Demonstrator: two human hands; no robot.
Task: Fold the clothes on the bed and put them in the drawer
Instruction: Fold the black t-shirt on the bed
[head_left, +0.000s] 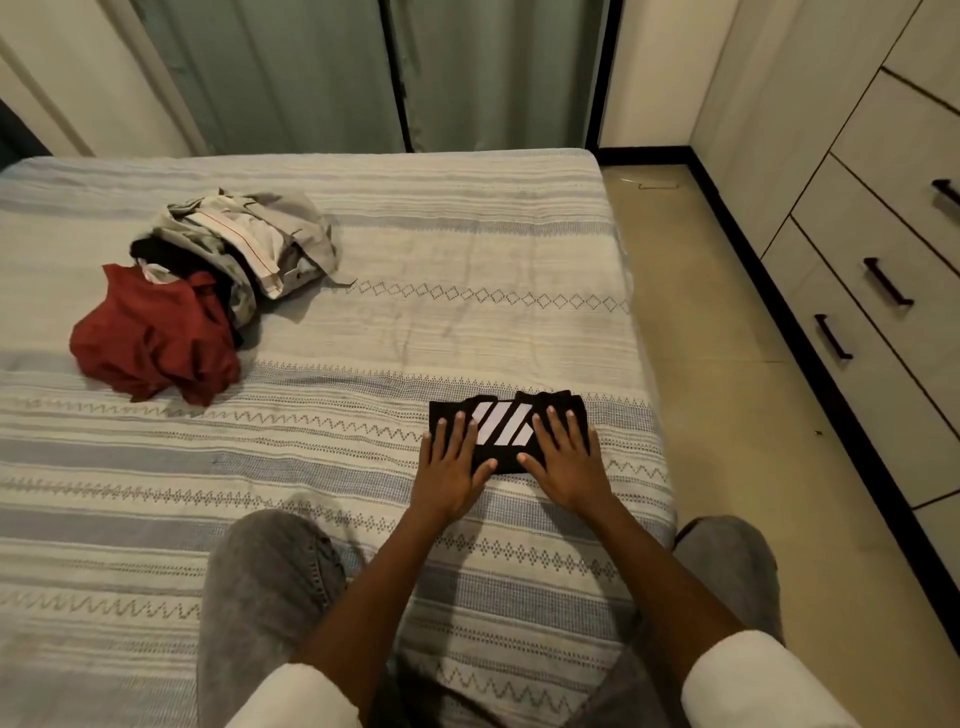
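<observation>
A black garment with white diagonal stripes (503, 426) lies folded into a small rectangle near the right edge of the bed (363, 322). My left hand (453, 462) presses flat on its left half, fingers straight. On its right half my right hand (566, 457) lies flat too. A heap of unfolded clothes sits at the far left of the bed: a crumpled red garment (150, 343) in front, grey and beige pieces (249, 239) behind, something black between them. The drawers (883, 291) stand along the right wall, all closed.
My knees in grey jeans (265, 587) rest on the bed close to the camera. A strip of beige floor (727, 364) runs between the bed and the drawer unit with its black handles. Green curtains (363, 73) hang behind the bed.
</observation>
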